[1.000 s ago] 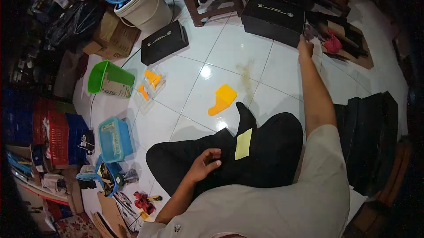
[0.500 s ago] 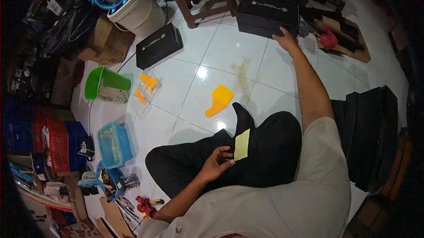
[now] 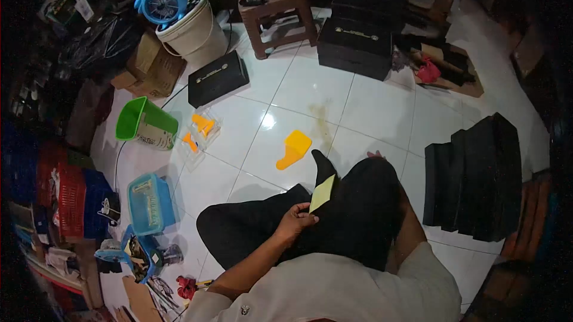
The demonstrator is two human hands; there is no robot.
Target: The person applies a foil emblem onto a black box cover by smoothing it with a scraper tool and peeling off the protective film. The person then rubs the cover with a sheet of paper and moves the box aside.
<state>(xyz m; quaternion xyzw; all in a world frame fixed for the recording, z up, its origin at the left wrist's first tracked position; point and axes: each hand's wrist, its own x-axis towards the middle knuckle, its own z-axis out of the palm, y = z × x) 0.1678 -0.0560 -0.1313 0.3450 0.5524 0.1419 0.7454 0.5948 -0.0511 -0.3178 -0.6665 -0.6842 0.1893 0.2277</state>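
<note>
My left hand (image 3: 295, 222) is closed in a pinch at the lower corner of a pale yellow paper slip (image 3: 323, 194), which rests over my crossed legs. My right hand (image 3: 376, 154) is mostly hidden behind my right knee. Only some fingers show past the knee, stretched out low near the floor, with nothing visible in them. On the tiles in front of my foot lies a flat yellow-orange plastic scraper (image 3: 294, 149).
Black boxes stand ahead (image 3: 355, 50), at left (image 3: 218, 79) and in a stack at right (image 3: 471, 179). A green bin (image 3: 146, 124), orange tools in clear packaging (image 3: 203, 126) and a blue basin (image 3: 150, 204) are on the left. Ahead is a brown stool (image 3: 277, 17) bearing a phone.
My right hand has left the black box ahead and come back beside my right knee. My left fingers have closed on the paper slip, which has tilted. The view has tipped up slightly.
</note>
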